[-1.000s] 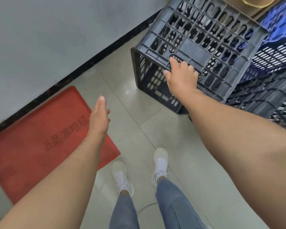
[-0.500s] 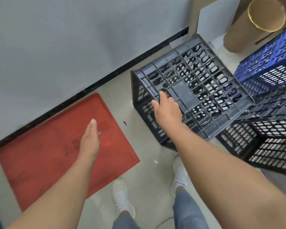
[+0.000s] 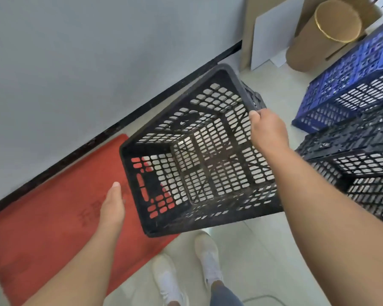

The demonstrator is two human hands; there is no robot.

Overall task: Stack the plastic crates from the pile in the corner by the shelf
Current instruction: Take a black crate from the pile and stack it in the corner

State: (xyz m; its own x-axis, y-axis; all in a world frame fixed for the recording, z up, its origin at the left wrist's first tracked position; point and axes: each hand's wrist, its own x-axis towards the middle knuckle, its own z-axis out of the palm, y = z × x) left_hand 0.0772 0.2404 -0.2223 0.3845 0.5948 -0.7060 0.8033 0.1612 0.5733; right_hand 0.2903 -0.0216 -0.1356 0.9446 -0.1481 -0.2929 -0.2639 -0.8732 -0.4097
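— Where was the black crate (image 3: 199,155)?
— In the air over the red mat (image 3: 53,221), mouth up, the right hand (image 3: 268,131) gripping its rim.
— And the left hand (image 3: 112,206)?
— Flat, holding nothing, beside the near wall. It should have taken that side to level the crate.

Both forearms (image 3: 332,195) are bare, no sleeves showing; below them, white lace-up sneakers (image 3: 209,259) and blue-grey jeans (image 3: 224,294).

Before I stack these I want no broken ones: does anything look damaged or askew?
No damage shows. The black crate hangs tilted, gripped by the right hand alone at its rim; the left hand is beside it. The pile's black crates and blue crate lie overturned.
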